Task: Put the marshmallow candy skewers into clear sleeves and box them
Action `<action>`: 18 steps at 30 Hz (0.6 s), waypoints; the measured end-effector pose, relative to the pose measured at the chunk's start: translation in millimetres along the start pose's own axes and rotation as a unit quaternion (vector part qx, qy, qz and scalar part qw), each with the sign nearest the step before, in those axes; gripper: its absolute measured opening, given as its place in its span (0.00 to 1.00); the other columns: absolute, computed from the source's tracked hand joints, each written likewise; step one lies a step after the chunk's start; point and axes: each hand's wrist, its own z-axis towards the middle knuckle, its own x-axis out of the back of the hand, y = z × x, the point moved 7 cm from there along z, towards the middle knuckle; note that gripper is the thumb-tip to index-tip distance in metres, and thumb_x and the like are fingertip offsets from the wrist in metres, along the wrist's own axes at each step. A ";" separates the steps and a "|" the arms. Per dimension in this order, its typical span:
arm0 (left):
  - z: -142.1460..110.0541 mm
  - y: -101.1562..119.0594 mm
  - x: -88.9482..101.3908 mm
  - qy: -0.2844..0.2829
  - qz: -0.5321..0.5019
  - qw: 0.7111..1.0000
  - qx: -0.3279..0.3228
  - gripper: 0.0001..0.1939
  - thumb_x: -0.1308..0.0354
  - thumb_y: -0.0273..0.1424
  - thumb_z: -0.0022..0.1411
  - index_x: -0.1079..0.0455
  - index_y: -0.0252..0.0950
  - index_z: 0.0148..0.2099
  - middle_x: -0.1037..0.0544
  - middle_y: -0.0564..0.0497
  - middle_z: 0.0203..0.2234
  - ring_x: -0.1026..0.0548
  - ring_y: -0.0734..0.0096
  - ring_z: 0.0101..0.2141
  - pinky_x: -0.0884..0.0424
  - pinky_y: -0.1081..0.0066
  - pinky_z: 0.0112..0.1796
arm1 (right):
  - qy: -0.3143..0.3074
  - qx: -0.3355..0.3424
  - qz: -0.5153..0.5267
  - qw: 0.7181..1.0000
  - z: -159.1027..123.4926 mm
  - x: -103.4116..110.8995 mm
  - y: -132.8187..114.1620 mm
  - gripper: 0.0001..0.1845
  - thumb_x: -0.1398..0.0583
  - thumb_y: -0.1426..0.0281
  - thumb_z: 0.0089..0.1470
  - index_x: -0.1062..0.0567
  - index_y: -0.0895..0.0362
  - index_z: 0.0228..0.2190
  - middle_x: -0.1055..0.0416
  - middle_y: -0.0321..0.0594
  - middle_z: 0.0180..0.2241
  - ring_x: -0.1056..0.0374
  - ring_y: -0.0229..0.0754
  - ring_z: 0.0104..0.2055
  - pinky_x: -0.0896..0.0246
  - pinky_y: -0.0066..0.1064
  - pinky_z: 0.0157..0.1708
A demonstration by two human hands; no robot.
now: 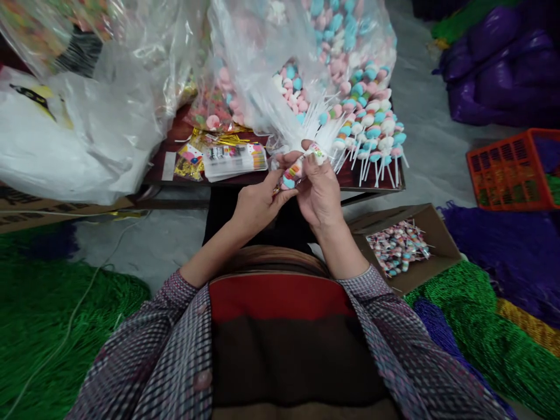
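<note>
Just off the table's front edge, both my hands grip a marshmallow skewer (291, 177) in a clear printed wrapper. My left hand (259, 201) pinches its lower end between thumb and fingers. My right hand (321, 189) closes round the upper part, thumb pressed on the wrapper. Past my fingers lies a bundle of white sticks (308, 122). To the right, a pile of unwrapped marshmallow skewers (374, 128) in pink, blue and white has its sticks pointing toward me. Left of my hands lie a stack of printed clear wrappers (236, 162) and a packet of gold ties (189, 162).
Large clear bags of marshmallows (336, 29) and a white plastic bag (65, 140) crowd the table. A cardboard box (441, 248) of wrapped skewers stands by my right arm. Green strands (56, 303), an orange crate (503, 169) and purple bags (494, 64) are around the floor.
</note>
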 end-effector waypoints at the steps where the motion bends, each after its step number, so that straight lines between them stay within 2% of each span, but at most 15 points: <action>1: 0.1 1.2 -0.2 0.001 0.015 1.000 -0.010 0.22 0.37 0.48 0.63 0.26 0.38 0.51 0.19 0.50 0.31 0.21 0.66 0.34 0.32 0.73 0.35 | 0.002 -0.011 0.020 1.000 -2.1 -1.3 -1.4 0.35 0.49 0.38 0.59 0.34 0.47 0.57 0.22 0.44 0.46 0.25 0.49 0.55 0.24 0.40 0.43; 4: 0.5 4.8 -1.3 -0.004 0.037 0.999 -0.038 0.20 0.45 0.47 0.69 0.24 0.38 0.50 0.20 0.50 0.29 0.23 0.69 0.32 0.33 0.73 0.33 | 0.022 -0.048 0.109 0.993 -6.7 -2.4 -5.6 0.32 0.43 0.41 0.58 0.31 0.47 0.55 0.21 0.42 0.44 0.25 0.49 0.54 0.24 0.39 0.43; 7: 2.1 3.8 -3.1 -0.022 0.046 0.998 -0.040 0.20 0.47 0.46 0.70 0.23 0.37 0.49 0.20 0.51 0.28 0.25 0.72 0.29 0.34 0.73 0.32 | 0.042 -0.081 0.183 0.979 -8.9 -2.7 -3.6 0.30 0.38 0.44 0.56 0.31 0.45 0.54 0.21 0.39 0.42 0.24 0.48 0.53 0.24 0.38 0.45; 13: 2.5 1.9 -4.2 -0.046 0.048 0.997 -0.047 0.20 0.46 0.44 0.68 0.23 0.35 0.49 0.19 0.50 0.30 0.26 0.72 0.28 0.34 0.73 0.31 | 0.009 -0.138 0.190 0.972 -24.7 -11.0 8.5 0.31 0.29 0.50 0.46 0.28 0.47 0.48 0.20 0.37 0.47 0.25 0.45 0.50 0.28 0.40 0.55; 15: 1.3 1.8 -12.4 -0.102 0.020 0.993 -0.056 0.20 0.43 0.44 0.66 0.25 0.36 0.52 0.19 0.50 0.31 0.26 0.74 0.27 0.33 0.73 0.31 | 0.035 -0.139 0.203 0.969 -34.3 -3.4 3.4 0.27 0.29 0.52 0.47 0.28 0.48 0.45 0.19 0.36 0.43 0.25 0.44 0.47 0.30 0.39 0.54; 17: 1.7 -0.8 -20.9 -0.153 -0.015 0.987 -0.053 0.24 0.42 0.45 0.65 0.29 0.37 0.58 0.20 0.52 0.30 0.27 0.74 0.27 0.33 0.74 0.30 | 0.097 -0.117 0.230 0.961 -44.8 17.6 -6.9 0.22 0.30 0.55 0.50 0.29 0.48 0.43 0.21 0.33 0.38 0.26 0.41 0.42 0.29 0.36 0.49; 18: 3.5 -2.3 -22.9 -0.160 -0.034 0.985 -0.053 0.27 0.41 0.46 0.65 0.31 0.37 0.61 0.19 0.51 0.32 0.25 0.73 0.28 0.31 0.74 0.30 | 0.134 -0.104 0.239 0.956 -51.1 33.3 -11.9 0.20 0.32 0.56 0.51 0.29 0.47 0.43 0.22 0.31 0.36 0.27 0.39 0.38 0.29 0.34 0.44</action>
